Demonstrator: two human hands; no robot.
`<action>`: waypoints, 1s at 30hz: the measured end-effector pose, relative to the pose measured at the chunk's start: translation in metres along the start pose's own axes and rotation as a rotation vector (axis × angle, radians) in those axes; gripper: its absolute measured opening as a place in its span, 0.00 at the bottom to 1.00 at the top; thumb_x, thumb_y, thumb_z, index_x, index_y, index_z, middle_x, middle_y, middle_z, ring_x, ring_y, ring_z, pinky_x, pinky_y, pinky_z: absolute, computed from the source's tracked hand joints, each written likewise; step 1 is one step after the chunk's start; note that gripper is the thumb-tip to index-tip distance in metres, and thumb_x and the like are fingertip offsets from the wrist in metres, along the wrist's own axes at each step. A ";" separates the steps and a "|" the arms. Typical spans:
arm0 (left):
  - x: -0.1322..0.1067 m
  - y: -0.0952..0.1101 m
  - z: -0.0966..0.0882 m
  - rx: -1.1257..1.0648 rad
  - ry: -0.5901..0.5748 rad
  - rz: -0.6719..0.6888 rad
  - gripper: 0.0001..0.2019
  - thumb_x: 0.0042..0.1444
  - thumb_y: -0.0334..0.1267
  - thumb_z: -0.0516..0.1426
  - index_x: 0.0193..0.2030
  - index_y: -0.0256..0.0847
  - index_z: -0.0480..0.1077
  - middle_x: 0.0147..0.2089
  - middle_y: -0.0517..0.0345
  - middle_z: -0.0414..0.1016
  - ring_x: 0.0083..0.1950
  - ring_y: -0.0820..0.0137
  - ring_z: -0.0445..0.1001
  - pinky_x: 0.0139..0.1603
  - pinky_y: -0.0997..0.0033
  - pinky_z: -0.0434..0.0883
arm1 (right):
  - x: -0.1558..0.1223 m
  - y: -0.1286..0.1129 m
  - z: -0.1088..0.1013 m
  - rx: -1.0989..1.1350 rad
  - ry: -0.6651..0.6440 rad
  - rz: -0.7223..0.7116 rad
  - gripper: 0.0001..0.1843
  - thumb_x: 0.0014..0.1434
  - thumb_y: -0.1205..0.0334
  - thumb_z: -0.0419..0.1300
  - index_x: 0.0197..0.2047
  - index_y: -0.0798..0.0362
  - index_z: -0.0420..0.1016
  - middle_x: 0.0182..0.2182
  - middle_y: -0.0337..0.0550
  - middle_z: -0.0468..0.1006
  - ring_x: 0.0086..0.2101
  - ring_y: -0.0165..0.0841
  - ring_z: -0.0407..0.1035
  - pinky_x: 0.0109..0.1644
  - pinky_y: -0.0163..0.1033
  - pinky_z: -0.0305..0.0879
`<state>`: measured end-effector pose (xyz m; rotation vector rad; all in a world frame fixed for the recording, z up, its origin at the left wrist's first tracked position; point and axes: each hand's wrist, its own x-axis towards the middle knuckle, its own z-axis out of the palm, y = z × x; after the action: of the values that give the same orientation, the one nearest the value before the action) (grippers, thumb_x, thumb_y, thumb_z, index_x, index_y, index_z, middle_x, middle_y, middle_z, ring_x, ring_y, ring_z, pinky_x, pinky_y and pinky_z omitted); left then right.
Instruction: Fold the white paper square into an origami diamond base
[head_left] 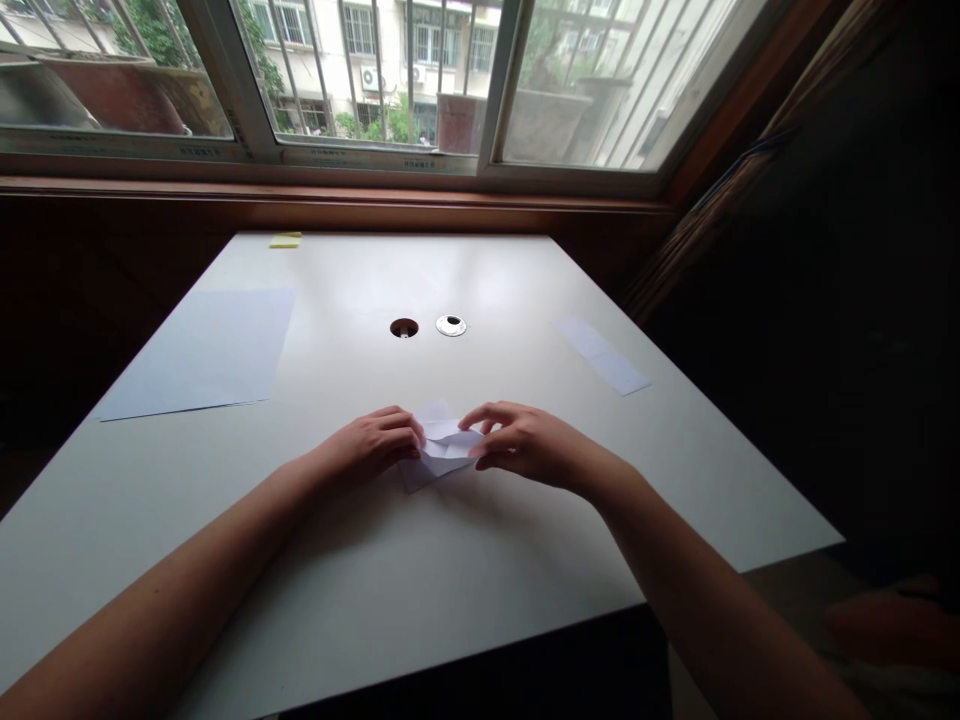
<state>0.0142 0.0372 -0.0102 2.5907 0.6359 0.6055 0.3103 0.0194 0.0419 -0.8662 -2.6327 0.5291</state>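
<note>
A small folded white paper (448, 452) lies near the middle of the table, its upper layers spread apart into a shallow pocket. Its flat corners stick out behind and in front of my fingers. My left hand (382, 437) grips the paper's left side, with the fingers curled over it and partly hiding that edge. On the opposite side, my right hand (521, 440) pinches the right end, thumb below and fingers above.
The white table (360, 620) has a round cable hole (404, 328) and a metal grommet ring (451, 326) beyond my hands. Larger paper sheets (210, 345) lie at left, a creased paper strip (604, 357) at right, and yellow sticky notes (286, 240) by the far edge.
</note>
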 end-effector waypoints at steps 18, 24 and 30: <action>-0.005 -0.006 -0.007 0.109 0.009 -0.081 0.10 0.70 0.37 0.48 0.42 0.40 0.70 0.47 0.51 0.73 0.50 0.66 0.70 0.52 0.66 0.70 | -0.016 0.008 0.020 0.302 0.162 0.215 0.03 0.59 0.63 0.66 0.32 0.49 0.80 0.53 0.42 0.73 0.42 0.33 0.75 0.49 0.44 0.75; -0.004 -0.001 -0.005 0.197 0.027 -0.054 0.12 0.65 0.46 0.56 0.50 0.43 0.72 0.48 0.49 0.73 0.50 0.63 0.69 0.49 0.63 0.71 | -0.019 0.005 0.033 0.107 0.192 0.126 0.07 0.61 0.66 0.63 0.42 0.46 0.80 0.56 0.45 0.70 0.43 0.35 0.74 0.47 0.45 0.75; 0.004 0.017 0.006 0.303 0.045 -0.076 0.21 0.59 0.55 0.59 0.54 0.47 0.72 0.48 0.49 0.73 0.49 0.59 0.68 0.58 0.49 0.66 | -0.019 0.004 0.045 0.124 0.237 0.037 0.05 0.61 0.60 0.65 0.41 0.46 0.81 0.52 0.46 0.75 0.42 0.36 0.72 0.45 0.46 0.76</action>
<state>0.0262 0.0238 -0.0054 2.8205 0.8990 0.5833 0.3082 -0.0002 -0.0033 -0.8821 -2.3485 0.5558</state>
